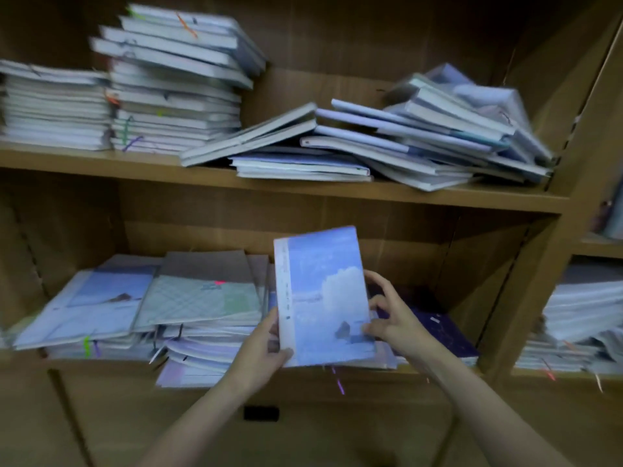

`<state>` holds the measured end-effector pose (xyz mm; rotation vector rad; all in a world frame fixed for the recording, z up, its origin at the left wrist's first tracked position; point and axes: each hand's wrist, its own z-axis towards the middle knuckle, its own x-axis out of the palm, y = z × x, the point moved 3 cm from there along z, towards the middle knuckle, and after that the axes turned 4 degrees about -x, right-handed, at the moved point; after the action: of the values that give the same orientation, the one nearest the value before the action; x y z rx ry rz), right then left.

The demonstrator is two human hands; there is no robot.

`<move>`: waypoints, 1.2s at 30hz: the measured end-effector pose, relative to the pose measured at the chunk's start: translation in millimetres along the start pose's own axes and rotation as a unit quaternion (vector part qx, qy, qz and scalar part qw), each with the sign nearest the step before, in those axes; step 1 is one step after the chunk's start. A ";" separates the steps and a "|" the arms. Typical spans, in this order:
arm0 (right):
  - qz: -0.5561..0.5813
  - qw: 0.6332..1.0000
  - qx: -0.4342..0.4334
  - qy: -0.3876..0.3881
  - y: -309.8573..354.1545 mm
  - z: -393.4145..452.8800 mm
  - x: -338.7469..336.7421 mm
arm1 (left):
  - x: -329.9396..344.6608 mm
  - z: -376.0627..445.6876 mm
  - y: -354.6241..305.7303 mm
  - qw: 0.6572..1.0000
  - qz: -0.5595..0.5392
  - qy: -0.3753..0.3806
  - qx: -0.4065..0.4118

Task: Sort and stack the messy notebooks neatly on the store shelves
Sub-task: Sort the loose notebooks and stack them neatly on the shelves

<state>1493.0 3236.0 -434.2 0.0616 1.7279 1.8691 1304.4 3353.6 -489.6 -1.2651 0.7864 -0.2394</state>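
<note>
Holding a sky-blue cloud-cover notebook [325, 296] upright in front of the lower shelf [371, 371], above the pile it seems to belong with. Left hand [266, 348] clamped on the bottom-left corner by the white spine strip, thumb on the cover, fingers curled behind. Right hand [392, 320] pinching the right edge, fingertips curled onto the cover near the small dark rock in the picture. Both grips closed on the same book; neither hand free.

Sorting step in hand, judged from the raised, face-on cover: checking the design before choosing a pile. Underneath and to the right, a dark purple notebook [448, 335] lying flat; to the left, a loose spread of pale blue [101, 308] and green-checked covers [202, 301], fanned and overhanging the shelf edge, with bright ribbon markers hanging down. Matching sky covers seemingly in that left spread, though blur makes this uncertain.

Upper shelf [303, 188] far from done: two fairly square stacks at the left [54, 109], the taller one [175, 89] twisted near its top, and a collapsed slanting heap at the right [421, 143]. More stacks in the neighbouring bay [580, 325], also untidy.

Next move, probably: lowering the book flat, spine aligned with like covers, then squaring the edges with both palms. Calls for letting go with one hand first to clear a landing spot, since the pile below is uneven and a book set on a slope could slide forward off the edge.
</note>
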 end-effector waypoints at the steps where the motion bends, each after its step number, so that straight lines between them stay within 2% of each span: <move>1: -0.015 1.000 -0.015 0.007 8.9 -6.1 1.6 | -9.0 -12.3 -3.6 0.999 0.023 -0.027 0.040; 4: -0.082 0.994 -0.075 0.007 32.7 -27.3 11.0 | -31.2 -47.4 -7.8 0.989 0.075 -0.078 0.104; 8: -0.129 0.977 -0.168 -0.026 73.1 -47.7 29.5 | -61.3 -74.2 -21.8 0.971 0.082 -0.159 0.161; 13: -0.152 0.926 -0.336 -0.081 146.5 -51.7 43.9 | -116.2 -74.4 -70.1 0.925 0.071 -0.271 0.258; 17: -0.120 0.895 -0.396 -0.165 204.9 -14.7 30.9 | -160.0 -47.6 -145.0 0.868 0.134 -0.329 0.346; 20: -0.075 0.873 -0.396 -0.276 248.3 19.6 11.9 | -176.3 -13.9 -211.7 0.869 0.150 -0.334 0.333; 22: -0.063 0.870 -0.340 -0.352 267.8 44.8 -3.0 | -177.4 10.5 -244.7 0.875 0.186 -0.337 0.295; 24: -0.086 0.882 -0.249 -0.391 275.3 69.2 -16.2 | -172.6 34.9 -258.4 0.883 0.220 -0.322 0.260; 25: -0.088 0.896 -0.206 -0.385 276.8 77.8 -20.2 | -168.3 47.2 -256.7 0.892 0.242 -0.298 0.238; 27: -0.064 0.937 -0.155 -0.305 276.6 87.1 -18.6 | -159.1 64.6 -241.7 0.891 0.301 -0.256 0.225; 29: -0.091 0.954 -0.175 -0.224 274.8 82.6 -11.4 | -159.8 67.3 -222.1 0.870 0.308 -0.277 0.267; 33: -0.153 0.939 -0.262 -0.159 240.1 64.0 -6.7 | -160.9 41.8 -168.1 0.829 0.231 -0.377 0.343; 36: -0.112 0.914 -0.331 -0.204 201.9 46.7 -9.6 | -143.7 22.8 -124.4 0.832 0.220 -0.400 0.316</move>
<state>1443.1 3276.4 -236.9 -0.0126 0.7382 1.9917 1246.7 3413.2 -317.0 -0.4307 0.1966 0.3788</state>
